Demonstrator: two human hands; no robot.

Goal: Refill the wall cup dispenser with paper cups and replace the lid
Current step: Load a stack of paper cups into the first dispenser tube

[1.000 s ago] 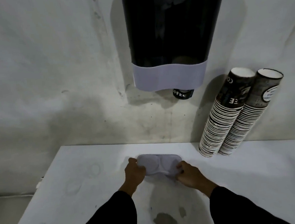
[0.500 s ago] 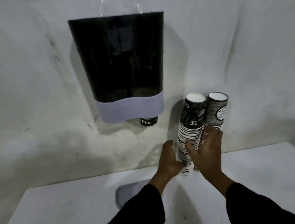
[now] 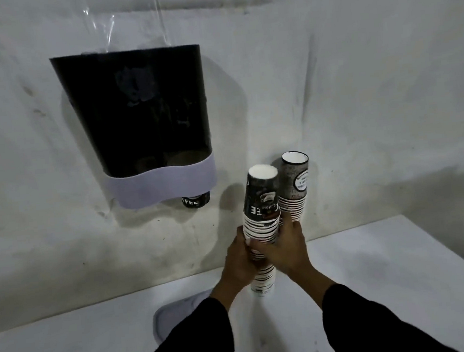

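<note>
The dark wall cup dispenser [image 3: 141,110] with a pale lower band hangs on the wall at upper left. One cup [image 3: 195,201] pokes out of its bottom right opening. Both hands grip the nearer stack of paper cups [image 3: 262,209], held upright and lifted off the table. My left hand [image 3: 239,262] wraps its left side and my right hand [image 3: 286,251] its right side. A second cup stack [image 3: 295,187] leans on the wall just behind. The grey lid [image 3: 178,314] lies on the white table, partly hidden by my left sleeve.
The white table [image 3: 388,274] spans the lower frame, its right edge at far right. Clear plastic wrap [image 3: 128,25] hangs on the wall above the dispenser's open top.
My hands left the lid on the table, moved right to the cup stacks and closed on the nearer stack, which now stands upright off the table. The view has tilted up.
</note>
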